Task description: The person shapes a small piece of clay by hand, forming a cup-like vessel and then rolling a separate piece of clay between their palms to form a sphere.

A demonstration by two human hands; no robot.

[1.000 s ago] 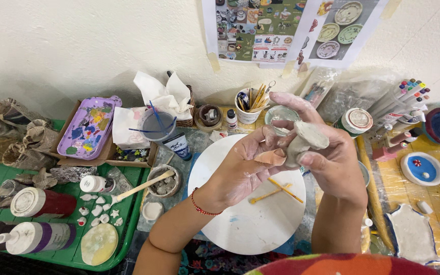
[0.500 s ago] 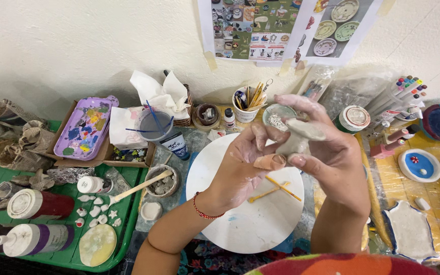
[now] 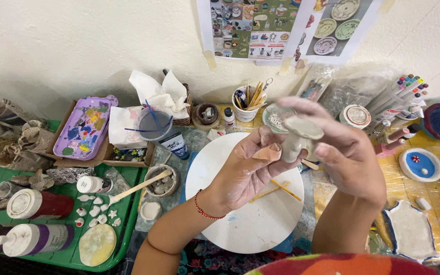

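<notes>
Little changes from a second ago: both hands, left hand (image 3: 243, 170) and right hand (image 3: 350, 153), keep a closed grip on the grey clay piece (image 3: 299, 135) above the white round board (image 3: 248, 203).

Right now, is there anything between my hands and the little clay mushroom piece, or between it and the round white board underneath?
Nothing visible. Both the left hand and right hand already touch the grey clay mushroom piece, held above the round white board. Only two thin wooden sticks lie on the board below; the rest of it that shows is bare.
</notes>
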